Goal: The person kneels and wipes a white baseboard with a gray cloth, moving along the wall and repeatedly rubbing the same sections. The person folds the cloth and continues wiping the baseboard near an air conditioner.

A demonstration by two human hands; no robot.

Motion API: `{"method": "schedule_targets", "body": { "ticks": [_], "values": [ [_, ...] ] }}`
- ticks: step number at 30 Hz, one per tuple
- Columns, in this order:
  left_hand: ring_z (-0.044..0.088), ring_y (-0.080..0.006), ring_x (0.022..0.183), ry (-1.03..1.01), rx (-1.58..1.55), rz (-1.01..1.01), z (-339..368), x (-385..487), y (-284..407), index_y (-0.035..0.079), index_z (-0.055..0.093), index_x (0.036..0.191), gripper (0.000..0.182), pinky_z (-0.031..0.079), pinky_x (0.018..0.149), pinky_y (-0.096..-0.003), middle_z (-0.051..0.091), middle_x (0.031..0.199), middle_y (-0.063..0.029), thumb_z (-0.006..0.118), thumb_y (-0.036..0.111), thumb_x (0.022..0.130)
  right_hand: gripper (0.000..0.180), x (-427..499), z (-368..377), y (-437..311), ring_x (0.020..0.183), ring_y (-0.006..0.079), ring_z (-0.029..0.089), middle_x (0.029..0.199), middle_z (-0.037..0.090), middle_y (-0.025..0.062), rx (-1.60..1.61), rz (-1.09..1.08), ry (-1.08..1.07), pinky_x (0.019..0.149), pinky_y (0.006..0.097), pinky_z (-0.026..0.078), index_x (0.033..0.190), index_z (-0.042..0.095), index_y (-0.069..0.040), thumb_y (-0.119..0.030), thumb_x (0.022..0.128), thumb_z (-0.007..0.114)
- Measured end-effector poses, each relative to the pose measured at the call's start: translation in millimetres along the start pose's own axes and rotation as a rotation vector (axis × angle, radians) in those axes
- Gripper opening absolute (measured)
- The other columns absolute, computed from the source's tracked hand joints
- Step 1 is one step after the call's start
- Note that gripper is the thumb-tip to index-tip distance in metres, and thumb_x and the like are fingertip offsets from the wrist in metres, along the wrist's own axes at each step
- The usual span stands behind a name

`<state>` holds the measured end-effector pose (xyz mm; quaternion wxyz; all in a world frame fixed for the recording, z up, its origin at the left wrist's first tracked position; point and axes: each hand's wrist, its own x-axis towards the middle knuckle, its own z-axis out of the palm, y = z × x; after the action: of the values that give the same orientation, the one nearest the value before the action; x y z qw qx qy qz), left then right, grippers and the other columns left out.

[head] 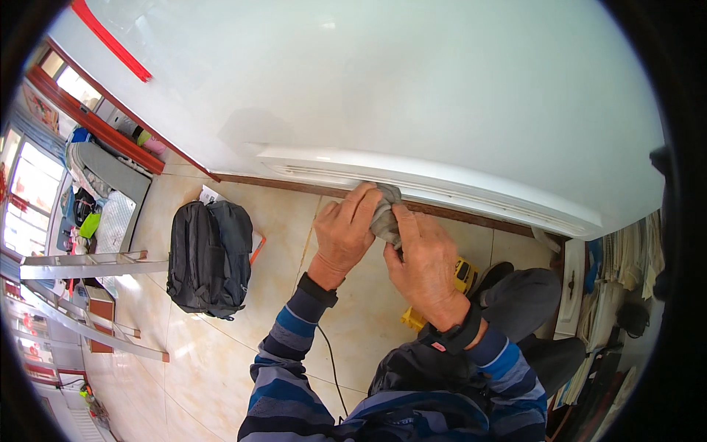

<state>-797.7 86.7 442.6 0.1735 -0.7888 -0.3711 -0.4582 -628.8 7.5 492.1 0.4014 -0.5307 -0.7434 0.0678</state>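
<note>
A bunched grey cloth (pixel 385 215) is held between both hands, just in front of the lower edge of a white wall-mounted unit with long slots (pixel 442 190). My left hand (pixel 347 224) grips the cloth from the left, its fingertips at the upper part near the slots. On the other side, my right hand (pixel 426 257) pinches the cloth with thumb and forefinger. Each wrist wears a black band. Part of the cloth is hidden behind the fingers.
A black backpack (pixel 210 257) lies on the tiled floor to the left, beside an aluminium ladder (pixel 94 269). A yellow toy vehicle (pixel 465 275) is near my right forearm and knee. Shelves of papers (pixel 624 257) stand at the right. A black cable (pixel 333 359) crosses the floor.
</note>
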Motion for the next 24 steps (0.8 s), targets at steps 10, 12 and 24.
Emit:
{"method": "schedule_targets", "body": {
  "ticks": [10,12,24],
  "values": [
    [0.073,-0.0196,0.078,0.008,0.117,-0.005,-27.1,-7.0,-41.9,0.008,0.075,0.114,0.034,0.049,0.061,-0.0312,0.080,0.117,-0.0057,0.076,0.001,0.081,0.048,23.8,38.0,-18.2,0.091,0.0350,0.066,0.097,0.067,0.0168,-0.018,-0.120,-0.026,0.078,0.0466,0.054,0.128,0.064,0.003,0.000,0.081,0.073],
    [0.073,-0.0199,0.078,0.005,0.129,0.001,-28.1,-7.5,-43.4,0.007,0.075,0.114,0.034,0.049,0.062,-0.0312,0.080,0.116,-0.0060,0.076,0.001,0.080,0.047,24.7,39.1,-18.5,0.091,0.0341,0.066,0.098,0.067,0.0161,-0.032,-0.134,-0.028,0.078,0.0464,0.054,0.127,0.064,0.003,-0.001,0.081,0.072],
    [0.074,-0.0225,0.079,-0.027,0.200,0.008,-52.0,-20.9,-44.4,0.006,0.076,0.114,0.030,0.048,0.061,-0.0321,0.080,0.117,-0.0091,0.075,0.006,0.084,0.050,21.0,46.0,-26.1,0.091,0.0322,0.063,0.096,0.065,0.0154,-0.030,-0.175,-0.080,0.077,0.0438,0.050,0.127,0.062,0.004,0.001,0.078,0.073]
  ]
}}
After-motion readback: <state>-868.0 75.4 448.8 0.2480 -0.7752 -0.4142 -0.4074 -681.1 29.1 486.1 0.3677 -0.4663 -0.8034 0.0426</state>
